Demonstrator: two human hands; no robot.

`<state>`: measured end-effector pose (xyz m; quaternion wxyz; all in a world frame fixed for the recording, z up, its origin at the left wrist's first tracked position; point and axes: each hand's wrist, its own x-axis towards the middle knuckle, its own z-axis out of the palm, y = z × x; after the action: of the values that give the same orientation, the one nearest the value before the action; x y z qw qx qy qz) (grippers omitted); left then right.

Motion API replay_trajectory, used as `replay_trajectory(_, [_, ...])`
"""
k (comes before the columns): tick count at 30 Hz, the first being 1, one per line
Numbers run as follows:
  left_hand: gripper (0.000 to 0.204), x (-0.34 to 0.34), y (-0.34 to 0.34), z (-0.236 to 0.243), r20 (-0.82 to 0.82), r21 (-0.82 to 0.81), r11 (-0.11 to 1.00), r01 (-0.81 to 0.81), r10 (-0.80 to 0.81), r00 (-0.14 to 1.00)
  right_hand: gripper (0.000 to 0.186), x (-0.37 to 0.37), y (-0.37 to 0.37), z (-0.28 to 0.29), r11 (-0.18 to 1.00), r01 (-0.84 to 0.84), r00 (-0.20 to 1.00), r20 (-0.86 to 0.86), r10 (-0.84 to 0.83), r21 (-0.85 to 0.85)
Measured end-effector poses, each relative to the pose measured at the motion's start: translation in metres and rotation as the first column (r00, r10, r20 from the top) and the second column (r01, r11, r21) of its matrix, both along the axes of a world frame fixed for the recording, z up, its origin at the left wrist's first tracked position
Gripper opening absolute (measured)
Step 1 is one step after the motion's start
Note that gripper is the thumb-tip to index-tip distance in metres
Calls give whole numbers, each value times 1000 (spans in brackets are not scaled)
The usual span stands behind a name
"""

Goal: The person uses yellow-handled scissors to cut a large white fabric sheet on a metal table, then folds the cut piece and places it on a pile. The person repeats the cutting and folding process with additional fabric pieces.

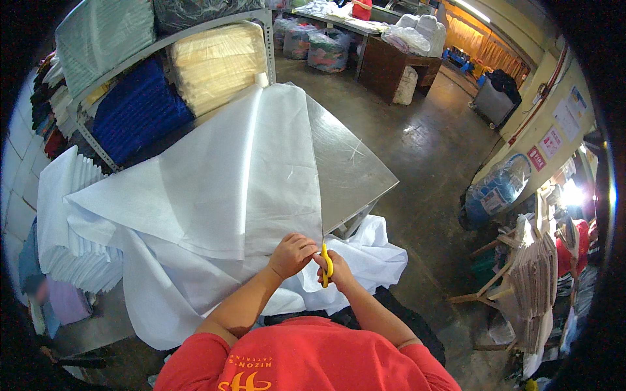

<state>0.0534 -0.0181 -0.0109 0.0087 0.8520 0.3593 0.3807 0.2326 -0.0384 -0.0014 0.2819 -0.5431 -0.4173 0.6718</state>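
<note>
in the head view, a wide white cloth (195, 189) is spread across a metal-topped desk (355, 173) in the middle of the scene, with its left part draped down toward the near side. a strip of the bare metal top is left uncovered along the cloth's straight right edge. yellow-handled scissors (327, 266) are held by the right grip (338, 274), the fingers being closed around the handles, and the blades are pointed to the far side at the near end of that edge. the left grip (292, 255) is set just left of the scissors, its fingers bent over the cloth; whether a fold is pinched there cannot be told, since the thumb is hidden. more white fabric (378, 251) is bunched low at the near right of the desk.

on the left, a stack of folded white cloths (72, 228) is placed beside the spread cloth. at the far left, a cream bundle (218, 65) and a dark blue bundle (140, 111) are kept on a metal shelf (268, 49). on the right, a blue translucent container (499, 186) is stood near the wall. at the far side, clear bags (329, 51) are set on the floor (424, 163).
</note>
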Motion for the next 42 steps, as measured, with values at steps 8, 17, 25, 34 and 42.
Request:
replay_trajectory(8, [18,0,0,3,39,-32,999,-2,3,999,57,-4,6,-5,1000,-5,1000,12,5,-9])
replay_trajectory(17, [18,0,0,3,18,-40,999,-3,4,1000,60,1,10,0,1000,-3,1000,28,4,-26])
replay_trajectory(25, [15,-1,0,6,48,-65,998,-7,10,999,57,-1,15,-10,1000,-8,1000,-8,8,-19])
replay_trajectory(34, [12,-3,0,6,58,-114,993,12,-6,998,49,-4,11,1,1000,0,997,72,0,4])
replay_trajectory(42, [14,-3,0,6,67,-135,990,35,-26,997,49,-5,14,1,998,-53,978,207,42,47])
